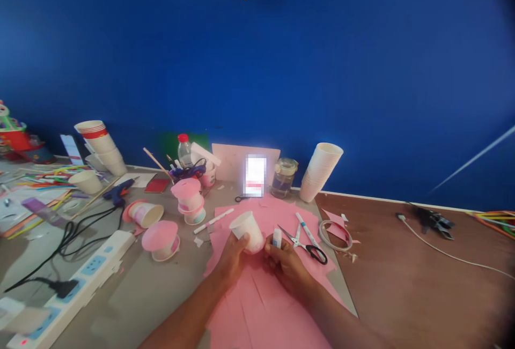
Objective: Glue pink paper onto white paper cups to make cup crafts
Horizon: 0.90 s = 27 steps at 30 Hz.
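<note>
Head view: the left hand (pixel 234 252) is half-closed round a cup (pixel 247 231) above pink paper (pixel 241 306), short of the table's (pixel 140 295) far edge; the right hand (pixel 286 263) pinches a tube (pixel 277 237). Squeezing hard could dent the cup; a rightward slip could meet the open scissors (pixel 298 243).

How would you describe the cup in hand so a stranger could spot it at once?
Start at the blue wall, then drop to the pink paper below its middle. Over that paper, the left hand holds a tilted white cup, just left of the white tube in the right hand. Unlike the stacked cups behind, it is single and held.
</note>
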### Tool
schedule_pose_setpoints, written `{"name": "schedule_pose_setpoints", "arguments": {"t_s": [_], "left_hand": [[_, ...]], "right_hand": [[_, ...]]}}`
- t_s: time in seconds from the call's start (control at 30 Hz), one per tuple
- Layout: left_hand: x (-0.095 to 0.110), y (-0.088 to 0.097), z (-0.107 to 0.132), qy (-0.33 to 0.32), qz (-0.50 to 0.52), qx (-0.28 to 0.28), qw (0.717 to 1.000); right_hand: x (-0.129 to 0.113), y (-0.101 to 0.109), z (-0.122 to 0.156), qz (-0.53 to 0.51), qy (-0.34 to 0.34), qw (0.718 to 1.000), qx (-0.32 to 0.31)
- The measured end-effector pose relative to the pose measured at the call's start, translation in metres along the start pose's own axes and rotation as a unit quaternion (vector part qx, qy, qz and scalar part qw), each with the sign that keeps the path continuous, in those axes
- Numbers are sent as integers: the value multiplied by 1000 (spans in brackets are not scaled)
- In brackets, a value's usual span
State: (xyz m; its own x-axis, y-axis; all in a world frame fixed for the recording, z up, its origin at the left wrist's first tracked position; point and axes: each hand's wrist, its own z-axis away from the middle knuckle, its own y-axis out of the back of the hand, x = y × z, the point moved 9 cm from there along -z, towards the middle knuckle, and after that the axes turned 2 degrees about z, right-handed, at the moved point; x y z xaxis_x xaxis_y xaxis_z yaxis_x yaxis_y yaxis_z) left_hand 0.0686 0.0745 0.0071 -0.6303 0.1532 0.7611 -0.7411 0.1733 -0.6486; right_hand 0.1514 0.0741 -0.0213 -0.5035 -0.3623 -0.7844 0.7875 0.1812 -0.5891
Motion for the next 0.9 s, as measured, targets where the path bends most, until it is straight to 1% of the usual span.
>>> {"name": "schedule_pose_setpoints", "arguments": {"t_s": [0.1,0.27,0.4,0.53,0.6,0.77,0.9], "left_hand": [[0,-4,0,-7,-18,-10,1000],[0,-7,0,-18,-48,-38,998],[6,5,-2,-51,-105,-9,993],[4,14,-3,-42,-122,10,992],[4,15,-3,-41,-110,18,993],[2,12,0,-30,-77,20,996],[5,15,0,-40,-86,44,995]], "right_hand": [[-1,3,0,-4,10,1000,19],[1,4,1,28,19,998,46],[-1,3,1,56,25,996,68],[-1,4,0,34,19,996,75],[-3,4,0,23,21,997,76],[-7,9,2,30,35,995,89],[-10,10,4,17,38,995,90]]}}
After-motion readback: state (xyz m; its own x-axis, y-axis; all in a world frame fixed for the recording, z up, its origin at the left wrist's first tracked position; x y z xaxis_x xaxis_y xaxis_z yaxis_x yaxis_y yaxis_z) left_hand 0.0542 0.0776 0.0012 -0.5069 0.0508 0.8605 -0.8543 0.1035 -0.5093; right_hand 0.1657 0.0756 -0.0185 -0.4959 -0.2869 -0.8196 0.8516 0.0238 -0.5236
